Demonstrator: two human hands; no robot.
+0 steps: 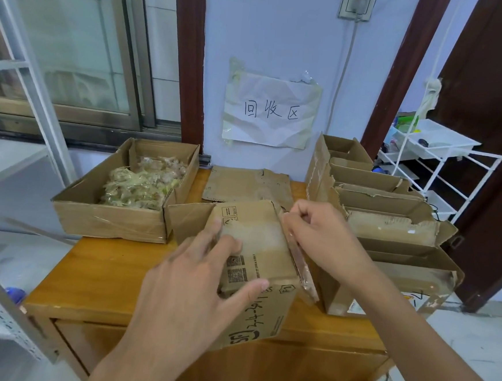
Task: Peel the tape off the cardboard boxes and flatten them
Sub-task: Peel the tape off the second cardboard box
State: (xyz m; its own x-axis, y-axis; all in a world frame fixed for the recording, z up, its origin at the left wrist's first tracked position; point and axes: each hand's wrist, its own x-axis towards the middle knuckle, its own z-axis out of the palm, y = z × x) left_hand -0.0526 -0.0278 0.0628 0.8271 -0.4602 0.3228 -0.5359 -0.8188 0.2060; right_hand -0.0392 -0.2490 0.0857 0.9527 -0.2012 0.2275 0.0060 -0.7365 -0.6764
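At the middle of the wooden table (93,271), toward its near edge, sits the cardboard box (257,251) being worked on. Its long axis runs from about 5 o'clock, nearest the person, to 11 o'clock, away toward the wall, and its printed top panel faces up with a flap spread open at the far left end. The left hand (194,282) grasps the box from 7 o'clock, thumb pressed on the near top edge and fingers laid across the panel. The right hand (321,235) comes in from 4 o'clock and pinches a strip of clear tape (301,263) that runs along the box's right edge, partly lifted from the cardboard. At 10 o'clock an open scrap box (106,218) holds crumpled tape. At 12 o'clock a flattened cardboard sheet (244,185) lies against the wall, below a paper sign (271,110). From 1 to 3 o'clock a row of opened boxes (392,207) stands side by side.
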